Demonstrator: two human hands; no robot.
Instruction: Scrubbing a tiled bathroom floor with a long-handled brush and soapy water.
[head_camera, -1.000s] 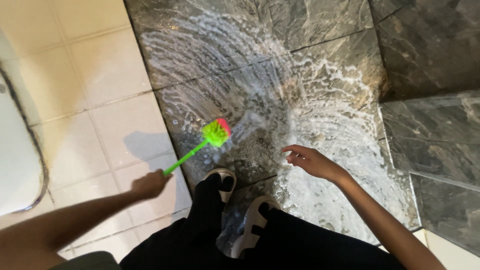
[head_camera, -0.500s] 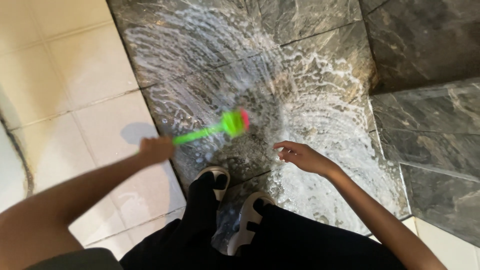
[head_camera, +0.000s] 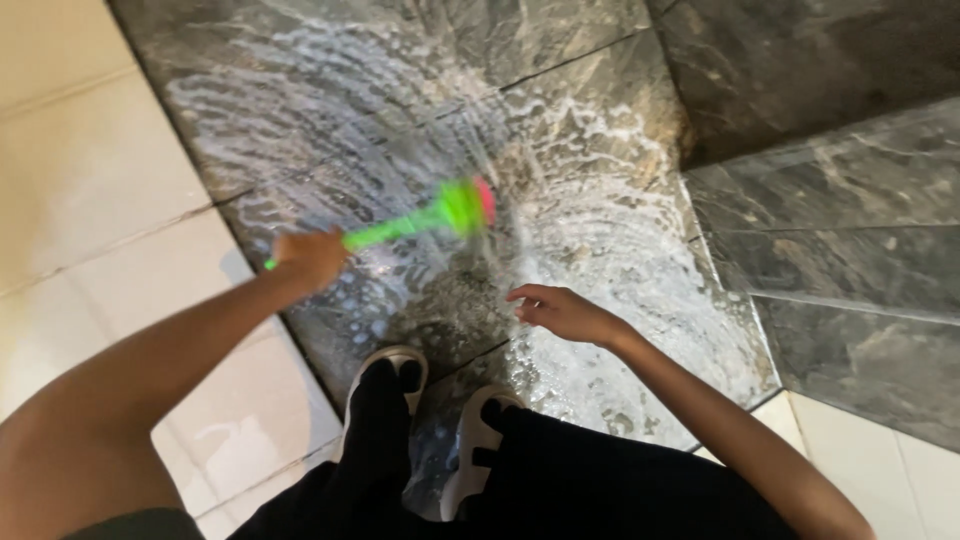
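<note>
We see a green plastic brush (head_camera: 420, 220), its stick handle thin and its round head tipped red, blurred over the wet dark marble floor (head_camera: 560, 90). Our left hand (head_camera: 308, 256) is closed tight around the handle's near end. Our right hand (head_camera: 560, 310) hovers empty to the right, fingers loosely spread. White soapy foam (head_camera: 610, 250) streaks the veined stone in arcs. Smooth cream tiles (head_camera: 90, 190) lie left; white sandals (head_camera: 400, 375) stand near.

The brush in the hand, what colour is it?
The brush is bright green with a pink-red end, held by the left hand; the head view shows it.
</note>
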